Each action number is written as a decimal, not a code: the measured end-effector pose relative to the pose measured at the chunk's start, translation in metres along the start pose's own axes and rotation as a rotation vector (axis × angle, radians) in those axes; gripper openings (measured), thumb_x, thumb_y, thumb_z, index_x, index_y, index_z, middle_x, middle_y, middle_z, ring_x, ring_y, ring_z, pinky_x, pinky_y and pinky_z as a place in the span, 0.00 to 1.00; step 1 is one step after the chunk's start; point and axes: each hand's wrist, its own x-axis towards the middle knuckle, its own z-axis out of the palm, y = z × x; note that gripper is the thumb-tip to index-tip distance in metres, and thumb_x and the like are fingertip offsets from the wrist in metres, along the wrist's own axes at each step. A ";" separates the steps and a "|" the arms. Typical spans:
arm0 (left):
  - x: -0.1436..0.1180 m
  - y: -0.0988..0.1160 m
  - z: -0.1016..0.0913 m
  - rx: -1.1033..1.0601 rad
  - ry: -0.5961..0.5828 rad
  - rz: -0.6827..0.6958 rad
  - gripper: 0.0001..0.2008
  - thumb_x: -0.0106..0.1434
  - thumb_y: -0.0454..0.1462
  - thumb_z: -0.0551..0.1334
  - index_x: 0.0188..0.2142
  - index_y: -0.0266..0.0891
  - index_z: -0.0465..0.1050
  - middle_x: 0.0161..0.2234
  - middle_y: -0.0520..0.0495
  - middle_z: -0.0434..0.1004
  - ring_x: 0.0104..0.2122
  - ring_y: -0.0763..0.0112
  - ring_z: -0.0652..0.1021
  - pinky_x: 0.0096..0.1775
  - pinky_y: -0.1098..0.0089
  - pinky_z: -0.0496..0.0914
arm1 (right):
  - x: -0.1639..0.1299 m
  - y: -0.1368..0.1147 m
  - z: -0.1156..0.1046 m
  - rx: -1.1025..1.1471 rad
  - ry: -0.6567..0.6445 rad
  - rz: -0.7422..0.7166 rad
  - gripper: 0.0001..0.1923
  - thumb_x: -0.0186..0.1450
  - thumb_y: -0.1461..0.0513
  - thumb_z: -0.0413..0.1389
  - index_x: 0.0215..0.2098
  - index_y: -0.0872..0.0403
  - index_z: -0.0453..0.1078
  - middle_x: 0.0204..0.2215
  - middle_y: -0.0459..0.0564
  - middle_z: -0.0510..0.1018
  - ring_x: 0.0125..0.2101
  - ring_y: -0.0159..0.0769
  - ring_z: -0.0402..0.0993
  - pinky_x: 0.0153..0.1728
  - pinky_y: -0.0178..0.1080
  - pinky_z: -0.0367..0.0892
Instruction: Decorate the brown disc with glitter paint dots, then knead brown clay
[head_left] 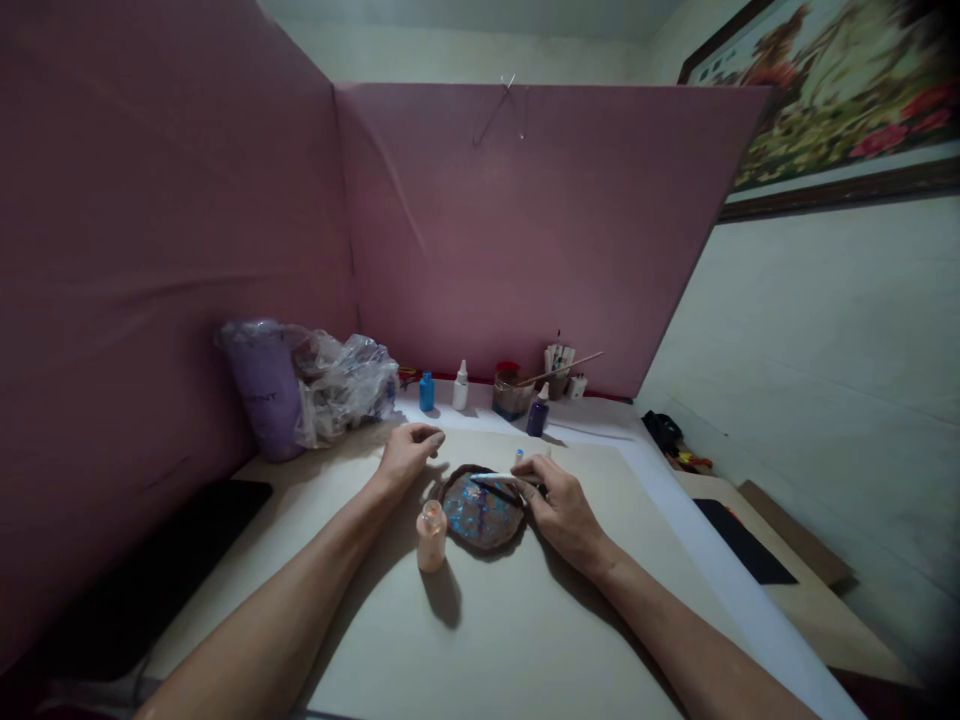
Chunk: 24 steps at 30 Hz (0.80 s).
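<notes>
A round brown disc point(481, 512) painted with blue and reddish patches lies on a beige mat point(487, 620). My right hand point(561, 508) rests at the disc's right edge and holds a thin white paintbrush point(495, 479) across its top. My left hand point(409, 452) lies on the mat just left of the disc, fingers loosely curled, holding nothing. An open peach-coloured bottle point(432, 536) stands upright by the disc's lower left edge.
At the back stand a blue bottle point(427, 392), a white bottle point(460, 386), a dark purple bottle point(537, 414), a jar of murky water point(511, 394) and a brush holder point(559, 368). A purple cup point(264, 388) and crumpled plastic bag point(345, 384) sit left. Pink partitions point(525, 230) enclose the desk.
</notes>
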 end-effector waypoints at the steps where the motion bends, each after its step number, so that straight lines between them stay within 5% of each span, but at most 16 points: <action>1: 0.000 0.000 0.000 -0.003 0.003 -0.001 0.13 0.46 0.43 0.65 0.26 0.34 0.76 0.19 0.50 0.70 0.21 0.75 0.68 0.22 0.73 0.64 | 0.000 0.000 0.000 0.003 0.005 0.000 0.04 0.64 0.66 0.51 0.35 0.53 0.67 0.35 0.50 0.75 0.38 0.39 0.71 0.41 0.42 0.65; 24: 0.000 0.001 0.000 -0.006 0.003 0.016 0.14 0.44 0.44 0.66 0.25 0.34 0.76 0.19 0.49 0.71 0.22 0.73 0.69 0.23 0.72 0.65 | -0.001 0.000 0.000 0.004 -0.017 -0.019 0.05 0.63 0.66 0.51 0.35 0.52 0.68 0.34 0.50 0.75 0.37 0.40 0.72 0.41 0.43 0.66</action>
